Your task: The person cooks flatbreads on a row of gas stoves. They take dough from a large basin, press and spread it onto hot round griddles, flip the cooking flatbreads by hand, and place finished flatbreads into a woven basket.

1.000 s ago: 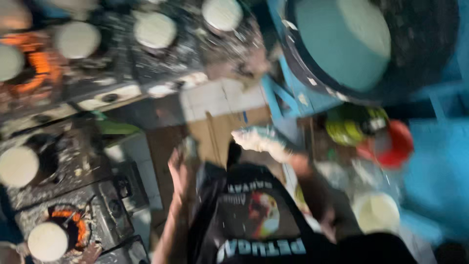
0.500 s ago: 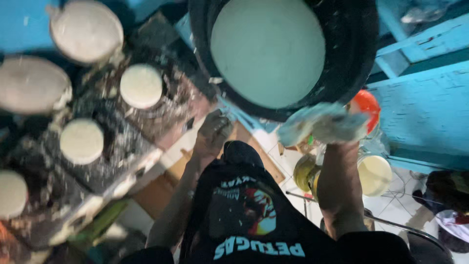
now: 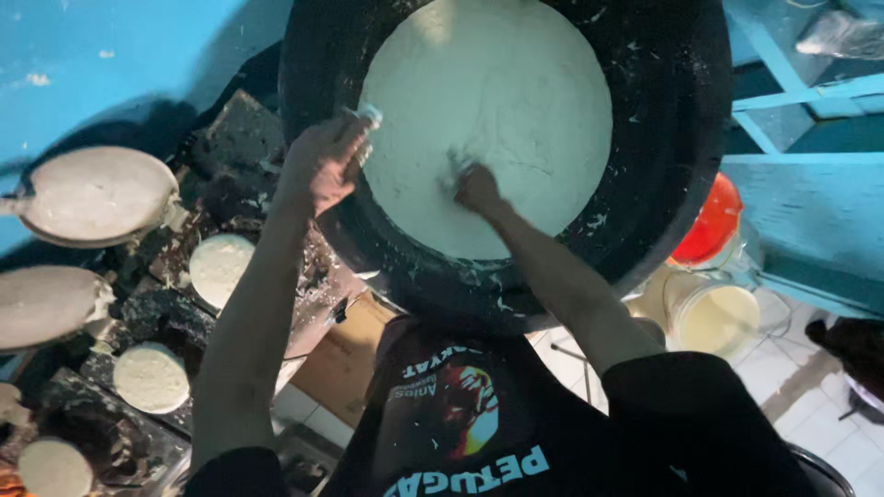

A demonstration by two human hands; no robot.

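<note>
black tub (image 3: 672, 138) splashed white, pale cream batter (image 3: 516, 101); turquoise wall (image 3: 110, 64); red lid (image 3: 714, 221); black shirt (image 3: 479, 423), white lettering.

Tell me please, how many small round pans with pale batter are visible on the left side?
5. Two raised pans at the left edge; three lower ones beside the left arm, below it, and at the bottom corner. More may be hidden outside the frame.

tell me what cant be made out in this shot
Head view only:
- Right hand: fingertips blurred in the batter; whether they grip anything is unclear.
- Left hand: small pale thing at the fingers, too blurred to identify.
- Black tub: top cut off by the frame edge.
</note>
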